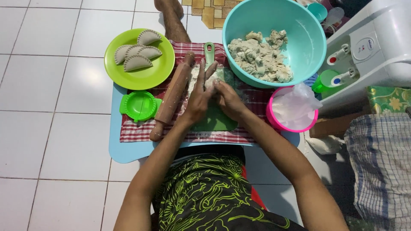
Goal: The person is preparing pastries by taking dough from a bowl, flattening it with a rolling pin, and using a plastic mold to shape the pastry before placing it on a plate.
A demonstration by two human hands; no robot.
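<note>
- White tiled floor (51, 85); a blue mat (124, 154) carries a red checked cloth (137, 132) and green board (216, 122).
- Left hand (200, 96) lies flat, fingers extended, against a dough lump (210, 81) on the board; right hand (227, 99) cups it.
- Rolling pin (171, 96) just left; teal bowl (299, 38) of dough behind; green plate (158, 70) holds folded pastries (138, 53).

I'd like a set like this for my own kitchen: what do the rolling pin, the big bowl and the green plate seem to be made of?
The rolling pin looks like wood: brown, matt, dusted with flour. The big bowl seems to be plastic: even turquoise colour, smooth, slightly glossy wall. The green plate also looks plastic: bright lime, smooth with a soft sheen, though melamine cannot be ruled out.
</note>
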